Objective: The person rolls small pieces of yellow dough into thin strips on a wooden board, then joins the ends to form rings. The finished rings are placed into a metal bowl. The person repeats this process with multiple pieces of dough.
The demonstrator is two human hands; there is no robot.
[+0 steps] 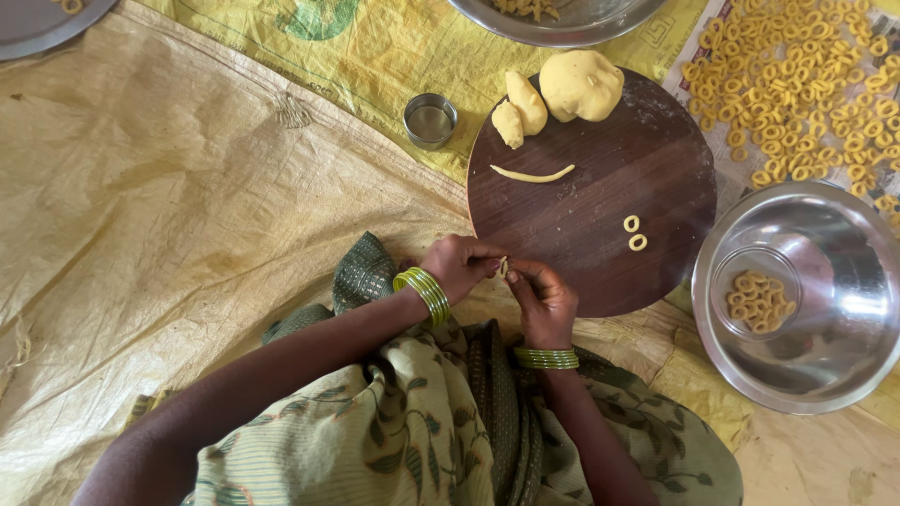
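Note:
My left hand [459, 267] and my right hand [544, 300] meet at the near edge of a round dark wooden board [656, 178], pinching a small piece of yellow dough [503, 267] between their fingertips. Both wrists wear green bangles. On the board lie a thin dough strip [532, 174], two small dough rings [635, 232], two small dough lumps [518, 111] and a large dough ball [581, 84] at the far edge.
A steel bowl [825, 375] at the right holds several dough rings [759, 300]. Many rings [806, 84] are spread on paper at the top right. A small steel cup [429, 120] stands left of the board. Another steel bowl [562, 23] sits at the top, on yellow sheeting.

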